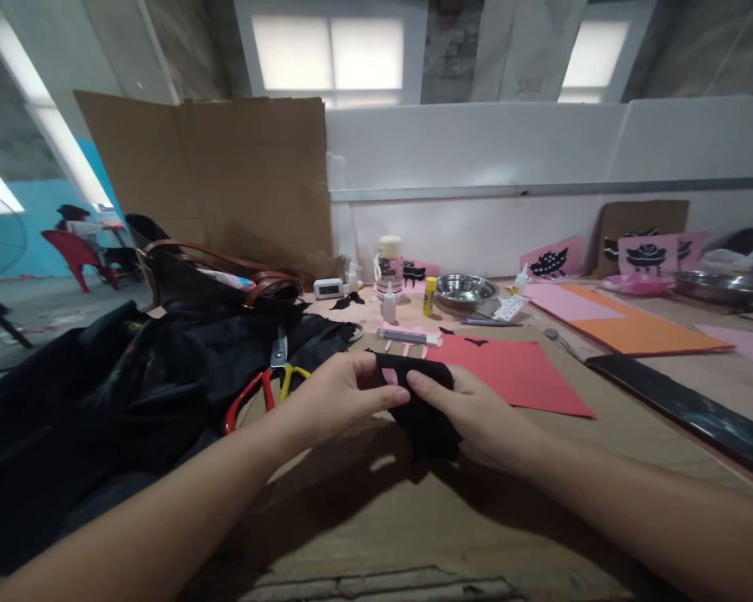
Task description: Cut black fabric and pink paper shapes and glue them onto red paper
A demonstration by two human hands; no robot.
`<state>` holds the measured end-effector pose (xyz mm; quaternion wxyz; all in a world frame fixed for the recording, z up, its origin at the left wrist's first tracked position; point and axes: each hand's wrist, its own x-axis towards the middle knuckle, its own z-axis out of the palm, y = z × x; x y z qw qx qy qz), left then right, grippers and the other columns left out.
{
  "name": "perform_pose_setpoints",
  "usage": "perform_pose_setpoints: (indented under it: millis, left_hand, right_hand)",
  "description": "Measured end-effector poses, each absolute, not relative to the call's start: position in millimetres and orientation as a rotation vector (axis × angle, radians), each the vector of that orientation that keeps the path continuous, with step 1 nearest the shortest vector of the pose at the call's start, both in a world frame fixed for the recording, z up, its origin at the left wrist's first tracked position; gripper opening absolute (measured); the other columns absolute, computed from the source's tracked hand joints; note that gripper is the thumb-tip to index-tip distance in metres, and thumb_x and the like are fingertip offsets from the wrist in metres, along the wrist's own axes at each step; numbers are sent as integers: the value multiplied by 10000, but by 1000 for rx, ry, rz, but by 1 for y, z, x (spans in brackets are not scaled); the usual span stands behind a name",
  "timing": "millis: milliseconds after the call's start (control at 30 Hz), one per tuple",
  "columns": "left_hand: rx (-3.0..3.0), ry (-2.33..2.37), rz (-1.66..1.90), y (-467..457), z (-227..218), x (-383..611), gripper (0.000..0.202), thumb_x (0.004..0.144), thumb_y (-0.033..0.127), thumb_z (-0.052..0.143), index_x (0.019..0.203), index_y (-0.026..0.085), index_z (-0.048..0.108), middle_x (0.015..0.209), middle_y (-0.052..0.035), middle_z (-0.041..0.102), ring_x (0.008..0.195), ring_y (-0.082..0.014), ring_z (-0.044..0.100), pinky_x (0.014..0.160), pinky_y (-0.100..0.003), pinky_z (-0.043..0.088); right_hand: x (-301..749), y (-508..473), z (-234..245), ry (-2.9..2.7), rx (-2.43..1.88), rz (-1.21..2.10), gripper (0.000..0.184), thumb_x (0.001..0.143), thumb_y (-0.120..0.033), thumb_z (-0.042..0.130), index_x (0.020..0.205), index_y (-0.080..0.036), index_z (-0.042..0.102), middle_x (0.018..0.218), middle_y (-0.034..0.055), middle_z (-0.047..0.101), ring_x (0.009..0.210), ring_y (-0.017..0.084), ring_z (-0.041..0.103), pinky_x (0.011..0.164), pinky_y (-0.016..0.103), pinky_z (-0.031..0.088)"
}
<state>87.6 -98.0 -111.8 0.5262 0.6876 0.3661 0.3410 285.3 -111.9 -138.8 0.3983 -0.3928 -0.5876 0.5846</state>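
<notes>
Both my hands grip a black paper cutout above the cardboard-covered table. My left hand pinches its left side between thumb and fingers, close to a small pink patch on the black. On the other side my right hand presses its thumb on the front, with its fingers behind. The cutout's lower edge is jagged and hangs down. Just left of my left hand lie scissors with red and yellow handles. A red paper sheet is spread beyond my right hand.
Black fabric and a bag fill the left. Behind stand a glue stick, a squeeze bottle, a tumbler and a metal bowl. Orange paper and a long black object lie right.
</notes>
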Motion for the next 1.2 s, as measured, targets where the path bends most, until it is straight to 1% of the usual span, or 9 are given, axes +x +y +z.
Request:
perform_pose_setpoints:
  millis: [100,233,367,567,733,867,1033,1133,1200]
  left_hand:
    - [1625,851,818,-97,-112,88,175,716,326,784,780,188,697,811,-16,727,754,-172,650,745,-278,495]
    - [1636,861,828,-96,-113,87,226,775,384,753,883,186,741,912,-56,755,831,-201,662,784,-302,487]
    - [1628,869,817,-96,-115,87,211,773,367,752,852,173,730,875,-54,747,804,-196,652,774,-300,477]
    - [1628,888,868,-96,-110,85,195,777,350,760,802,166,702,795,-11,697,744,-153,596,735,-260,453]
    - [1613,882,901,-94,-110,84,236,813,373,729,903,156,751,874,-41,731,807,-178,618,752,-275,458]
    - [1568,899,932,-93,-111,83,267,782,369,755,916,138,769,895,-71,754,809,-200,641,774,-303,467]
    - [1489,969,1164,-80,-85,65,299,727,431,809,717,145,723,680,-18,669,665,-149,578,669,-261,434]
    - [1405,970,1337,-69,-55,45,374,688,501,827,784,154,730,732,-19,684,676,-143,594,668,-251,463]
    - [1360,949,1419,-65,-35,33,421,649,516,854,818,150,733,783,-32,702,704,-149,616,682,-253,491]
  right_hand:
    - [285,-112,-138,-1493,-1011,1459,508,875,-603,683,1149,-177,723,957,91,732,816,213,661,662,306,524]
    - [286,-110,-139,-1526,-1062,1399,509,874,-610,682,1133,-175,739,957,89,741,792,197,654,653,287,498]
    - [287,-108,-141,-1523,-1033,1413,534,863,-637,680,1122,-174,739,967,85,740,814,207,653,650,289,493]
    - [286,-110,-132,-1556,-995,1412,544,865,-635,675,1143,-170,721,1088,102,748,983,249,671,811,338,512]
    - [285,-108,-134,-1542,-1028,1463,625,782,-698,718,1099,-160,717,963,77,741,864,222,664,718,308,510]
    - [286,-103,-140,-1624,-1104,1443,657,808,-738,657,1087,-145,698,926,98,729,810,237,671,706,344,524]
    - [290,-90,-146,-1698,-1085,1335,573,847,-697,629,1065,-167,654,921,102,717,853,249,683,769,361,526]
    - [289,-82,-148,-1721,-1104,1314,474,835,-635,643,946,-174,616,766,56,656,712,210,636,681,333,497]
    - [280,-80,-143,-1755,-1117,1265,354,861,-522,621,966,-184,607,797,51,649,727,202,628,670,319,485]
